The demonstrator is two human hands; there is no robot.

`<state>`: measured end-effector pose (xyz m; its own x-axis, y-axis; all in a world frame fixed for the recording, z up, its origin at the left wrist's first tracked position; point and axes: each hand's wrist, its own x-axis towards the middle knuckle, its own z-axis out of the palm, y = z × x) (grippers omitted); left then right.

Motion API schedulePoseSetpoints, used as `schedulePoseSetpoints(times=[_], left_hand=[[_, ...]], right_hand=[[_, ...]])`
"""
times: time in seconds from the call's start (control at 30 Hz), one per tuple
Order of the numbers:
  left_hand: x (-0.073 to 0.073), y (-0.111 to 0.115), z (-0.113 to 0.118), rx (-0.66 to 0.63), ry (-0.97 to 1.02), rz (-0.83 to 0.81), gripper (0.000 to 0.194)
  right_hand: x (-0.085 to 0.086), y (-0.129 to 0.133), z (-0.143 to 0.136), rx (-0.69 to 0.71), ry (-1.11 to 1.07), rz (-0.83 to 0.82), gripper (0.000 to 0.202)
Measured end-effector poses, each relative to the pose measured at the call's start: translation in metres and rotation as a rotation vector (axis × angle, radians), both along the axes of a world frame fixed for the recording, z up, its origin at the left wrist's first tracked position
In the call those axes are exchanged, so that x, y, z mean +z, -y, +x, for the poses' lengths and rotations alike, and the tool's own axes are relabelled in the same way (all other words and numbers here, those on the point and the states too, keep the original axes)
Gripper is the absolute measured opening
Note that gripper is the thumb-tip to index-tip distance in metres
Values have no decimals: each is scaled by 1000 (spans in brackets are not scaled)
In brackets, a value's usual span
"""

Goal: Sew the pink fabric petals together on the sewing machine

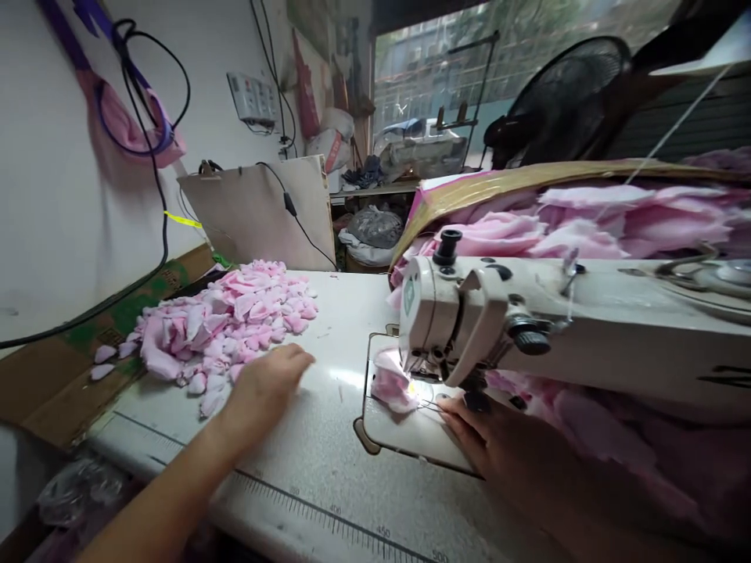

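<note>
The small pink fabric piece (392, 383) lay at the needle area of the sewing machine (616, 313), on the metal plate (404, 438) and lit by the machine's lamp. It was judged light, soft and limp, liable to crumple rather than break; a pinch at its loose near edge, clear of the needle, would suit best.

The right hand (498, 446) was beside the piece, its grip apparently closed on a thin metal tool (431, 405) whose tip pointed at the fabric. The left hand (267, 391) was at the near edge of a pile of pink pieces (235, 313), blurred — whether its grip was apart or together could not be told, and nothing was seen in it.

The counter (317, 485) was pale and smooth, with a printed scale along its near side; light cloth would likely slide on it easily. Cardboard (52, 391) edged its left end.

Beyond the machine lay a large heap of pink fabric (587, 227). A board (264, 207) stood behind the pile; a black fan (569, 94) stood before the window (434, 78). Cables hung down the white wall (35, 172) — one ran close to the cardboard.
</note>
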<state>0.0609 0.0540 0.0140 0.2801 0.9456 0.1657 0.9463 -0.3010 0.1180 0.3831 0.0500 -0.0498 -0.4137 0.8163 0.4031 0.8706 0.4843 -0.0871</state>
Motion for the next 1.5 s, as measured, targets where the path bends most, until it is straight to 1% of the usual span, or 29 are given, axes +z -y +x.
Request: schedulePoseSetpoints(times=[0.07,0.1,0.17,0.3,0.4,0.5,0.6,0.63,0.67,0.73,0.77,0.83,0.93,1.07,1.2,1.3,1.37,1.5], left_hand=[[2,-1,-29,93,-5,-11,23],[1,-2,-40,120,1,-27,23],[-4,-4,-54,138,29,-79,22],[-17,-9,-60,108,121,-190,17],[-21,-12,-58,102,199,-240,13],[-16,-7,-48,91,290,-290,15],[-10,5,-25,60,423,-376,24],[-9,9,-16,46,513,-435,28],[-8,13,-5,33,656,-522,29],[-9,19,16,-1,908,-682,30],[-10,22,27,-17,1008,-754,29],[-13,25,46,-44,1127,-871,28],[-15,28,67,-50,1246,-999,26],[-15,29,79,-53,1321,-1044,22],[-16,28,83,-42,1319,-1074,21],[-19,29,85,-20,1319,-1087,23],[-21,29,86,-23,1303,-1043,24],[-25,28,86,-97,1212,-885,26]], right_hand=[[1,0,-1,12,12,11,33],[1,0,-1,11,12,12,33],[1,0,-1,-4,5,0,33],[1,0,-1,-32,-1,-35,32],[2,0,0,-20,6,-50,32],[3,2,-1,-12,28,4,30],[7,10,-4,49,75,132,25],[10,15,-6,78,90,155,24],[13,20,-8,115,102,166,24],[21,30,-14,192,122,186,31],[25,34,-16,276,119,191,33],[33,40,-21,353,93,191,33],[40,43,-22,407,27,218,32],[42,43,-19,381,8,197,31],[40,42,-17,413,15,208,31],[36,41,-17,414,37,169,29],[34,39,-17,382,20,96,26],[34,38,-19,264,-149,-82,16]])
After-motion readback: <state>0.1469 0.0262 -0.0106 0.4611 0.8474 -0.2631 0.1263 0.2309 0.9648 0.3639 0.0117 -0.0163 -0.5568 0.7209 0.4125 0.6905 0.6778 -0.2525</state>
